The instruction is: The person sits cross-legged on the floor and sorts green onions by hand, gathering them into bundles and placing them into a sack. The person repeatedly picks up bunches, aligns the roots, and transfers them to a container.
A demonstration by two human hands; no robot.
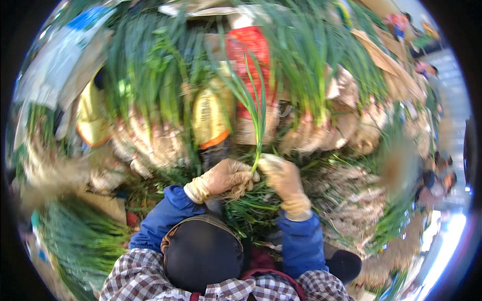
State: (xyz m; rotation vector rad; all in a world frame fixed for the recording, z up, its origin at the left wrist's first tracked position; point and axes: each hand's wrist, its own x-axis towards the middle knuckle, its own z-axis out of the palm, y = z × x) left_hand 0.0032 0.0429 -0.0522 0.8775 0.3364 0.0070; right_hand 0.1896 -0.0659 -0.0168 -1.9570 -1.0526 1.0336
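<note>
My left hand (228, 176), in a pale, soiled glove, grips a green onion (258, 131) near its root end. The onion's long leaves rise upright and spread at the top. My right hand (283, 177), gloved alike, has its fingertips at the lower stalk from the other side. Blur and the bent fingers hide whether it pinches the stalk. Beneath both hands lies a heap of loose green leaves (252, 210). Pale roots or stripped skins hang below the left fingers.
Bundles of green onions (150, 113) with rooty white bulbs stand ahead, and another bundle (312, 98) stands right of a red mesh sack (249, 67). A yellow bag (211, 109) sits between. Left is an onion pile (83, 233); right, a heap of pale debris (350, 199). People work far right.
</note>
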